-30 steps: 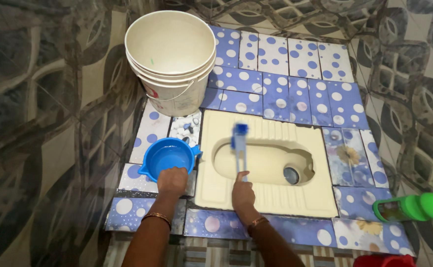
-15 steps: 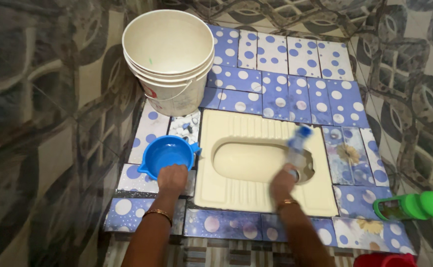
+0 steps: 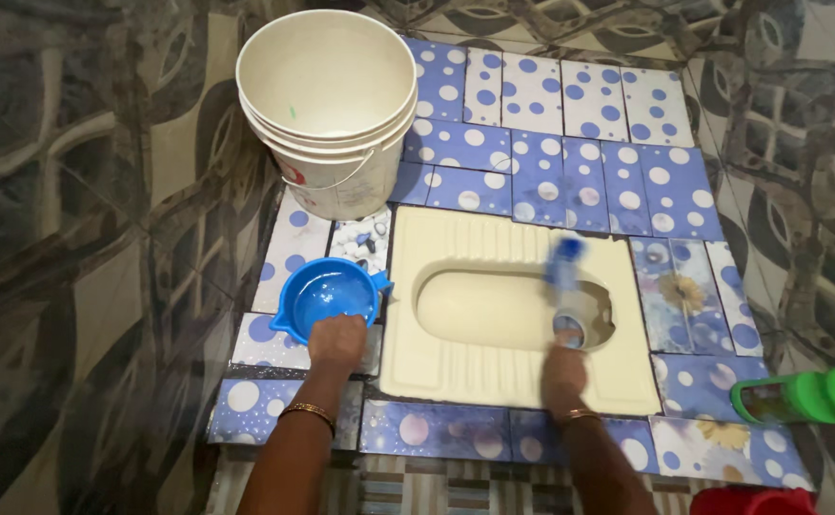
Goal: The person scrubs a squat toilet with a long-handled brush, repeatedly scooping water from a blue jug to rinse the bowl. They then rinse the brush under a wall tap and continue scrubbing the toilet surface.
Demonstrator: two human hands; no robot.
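Note:
A cream squat toilet pan (image 3: 494, 377) is set into blue tiles with white dots. My right hand (image 3: 563, 372) grips the handle of a blue toilet brush (image 3: 564, 272), blurred by motion, whose head lies at the right end of the bowl above the drain hole (image 3: 570, 331). My left hand (image 3: 337, 343) holds the near rim of a blue plastic mug (image 3: 322, 294) standing on the tiles left of the pan. Both wrists wear bangles.
A stack of cream buckets (image 3: 327, 105) stands at the back left. A green bottle (image 3: 804, 396) lies on its side at the right edge, and a red object (image 3: 751, 501) shows at the bottom right. Patterned tiled walls close in on both sides.
My right hand and the brush swept from the left part of the bowl to its right end over the drain. My left hand stayed on the mug.

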